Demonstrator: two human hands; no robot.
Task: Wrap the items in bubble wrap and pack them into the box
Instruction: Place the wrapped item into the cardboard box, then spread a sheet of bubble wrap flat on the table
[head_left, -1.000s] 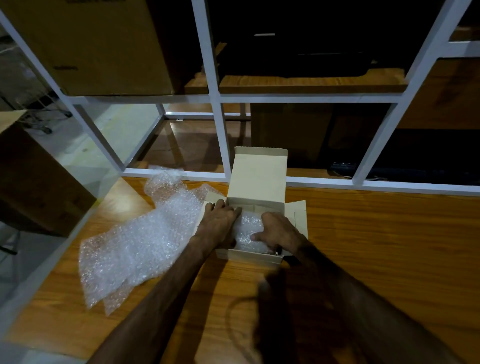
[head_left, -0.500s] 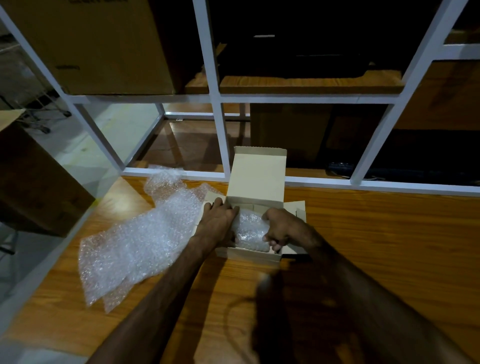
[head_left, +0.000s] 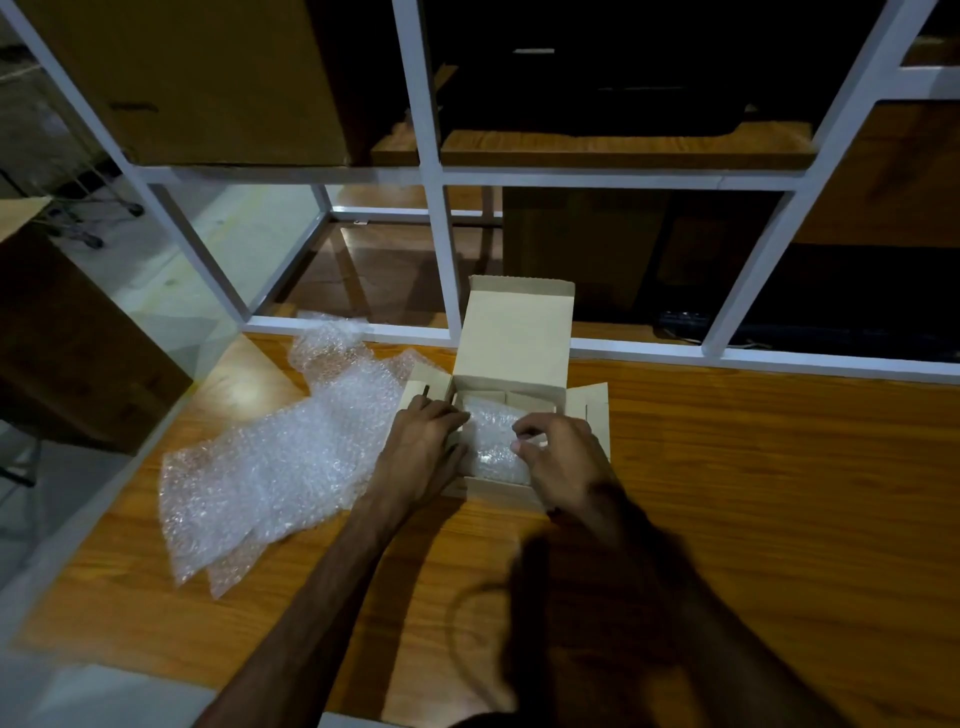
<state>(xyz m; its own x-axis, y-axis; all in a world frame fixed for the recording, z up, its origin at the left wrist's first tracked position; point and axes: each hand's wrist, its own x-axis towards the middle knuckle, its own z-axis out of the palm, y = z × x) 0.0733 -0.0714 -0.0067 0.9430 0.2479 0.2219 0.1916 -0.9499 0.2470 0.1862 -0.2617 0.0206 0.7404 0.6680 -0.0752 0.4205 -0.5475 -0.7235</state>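
A small beige cardboard box (head_left: 514, 338) stands open on the wooden table, its lid upright and side flaps spread. Inside it lies a bubble-wrapped bundle (head_left: 493, 447); what is wrapped is hidden. My left hand (head_left: 423, 447) lies over the box's left wall, fingertips against the bundle's left edge. My right hand (head_left: 563, 462) rests over the box's right side, its fingers curled onto the top of the bundle. A loose sheet of bubble wrap (head_left: 280, 457) is spread on the table just left of the box.
The wooden table (head_left: 753, 493) stretches to the right of the box. A white metal shelf frame (head_left: 447, 249) rises directly behind the box, holding brown cartons (head_left: 208, 78). The table's left edge drops off to the floor.
My right hand has shifted from the bundle's right end onto its top, fingers curling over it. My left hand has stayed on the box's left side.
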